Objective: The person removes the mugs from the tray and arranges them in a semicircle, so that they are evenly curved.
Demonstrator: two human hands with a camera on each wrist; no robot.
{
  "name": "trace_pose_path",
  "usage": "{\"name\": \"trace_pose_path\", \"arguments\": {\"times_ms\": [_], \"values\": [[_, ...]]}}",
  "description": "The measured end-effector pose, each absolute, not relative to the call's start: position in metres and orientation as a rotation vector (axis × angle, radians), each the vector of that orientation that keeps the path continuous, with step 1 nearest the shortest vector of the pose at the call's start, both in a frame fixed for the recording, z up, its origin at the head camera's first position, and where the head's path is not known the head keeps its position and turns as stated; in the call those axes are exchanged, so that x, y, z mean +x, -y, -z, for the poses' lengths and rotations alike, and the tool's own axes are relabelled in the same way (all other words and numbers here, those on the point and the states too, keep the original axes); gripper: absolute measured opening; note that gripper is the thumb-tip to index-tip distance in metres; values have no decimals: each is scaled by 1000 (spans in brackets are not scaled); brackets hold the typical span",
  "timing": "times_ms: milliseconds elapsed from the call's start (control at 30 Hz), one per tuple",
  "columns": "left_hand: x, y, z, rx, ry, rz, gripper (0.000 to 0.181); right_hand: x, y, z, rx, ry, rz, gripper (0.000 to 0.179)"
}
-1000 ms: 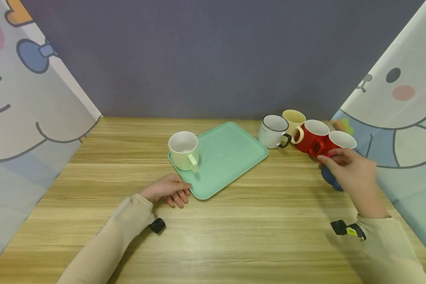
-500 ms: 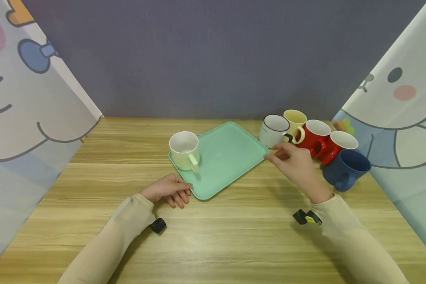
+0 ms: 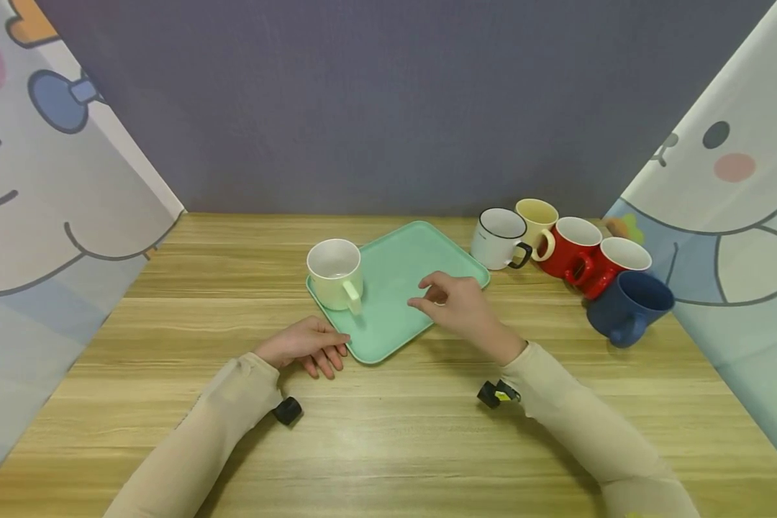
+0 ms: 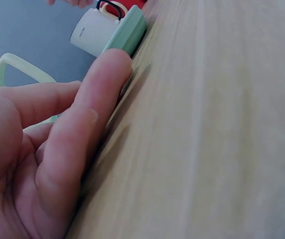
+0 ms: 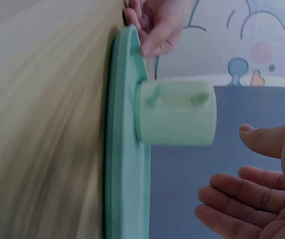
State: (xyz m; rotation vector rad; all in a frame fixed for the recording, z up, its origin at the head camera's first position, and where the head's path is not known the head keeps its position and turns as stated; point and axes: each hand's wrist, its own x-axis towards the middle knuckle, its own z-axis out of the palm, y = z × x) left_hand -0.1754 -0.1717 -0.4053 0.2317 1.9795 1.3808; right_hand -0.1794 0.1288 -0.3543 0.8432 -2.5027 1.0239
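Note:
A mint green tray (image 3: 409, 267) lies on the wooden table, with a pale green mug (image 3: 335, 275) standing on its left corner. My left hand (image 3: 330, 352) rests flat on the table, fingers relaxed, its fingertips (image 4: 113, 64) against the tray's near left edge (image 4: 130, 35). My right hand (image 3: 427, 298) hovers over the tray's right half, fingers loosely spread and holding nothing. In the right wrist view the mug (image 5: 177, 113) stands on the tray (image 5: 125, 164), with my right fingers (image 5: 246, 196) apart from it and my left hand (image 5: 157, 25) at the tray's far end.
Several mugs cluster at the table's back right: white with a black rim (image 3: 498, 239), cream (image 3: 536, 217), two red (image 3: 573, 246) (image 3: 611, 265), and a blue one (image 3: 628, 306) tilted on its side. Cartoon-print cloth panels (image 3: 52, 187) flank both sides, with a grey wall behind.
My right hand has moved left from the red and blue mugs to above the tray, empty. The left hand and the pale green mug have not moved.

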Motion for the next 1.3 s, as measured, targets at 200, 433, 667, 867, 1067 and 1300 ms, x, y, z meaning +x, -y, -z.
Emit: {"name": "trace_pose_path", "arguments": {"times_ms": [200, 433, 667, 867, 1067, 1300], "values": [[-176, 172, 406, 229, -1975, -1382, 33, -182, -104, 359, 907, 2527, -1120, 24], [-177, 173, 406, 238, -1974, -1378, 34, -186, -79, 365, 938, 2606, -1171, 30], [-176, 173, 405, 237, -1958, -1389, 34, -193, -58, 372, 960, 2637, -1240, 31], [-177, 173, 404, 243, -1948, -1390, 34, -196, -46, 373, 949, 2646, -1311, 28], [-178, 173, 406, 241, -1949, -1386, 34, -200, -39, 378, 896, 2615, -1430, 24], [-179, 173, 407, 234, -1947, -1385, 35, -206, -33, 382, 761, 2610, -1722, 24]]}}
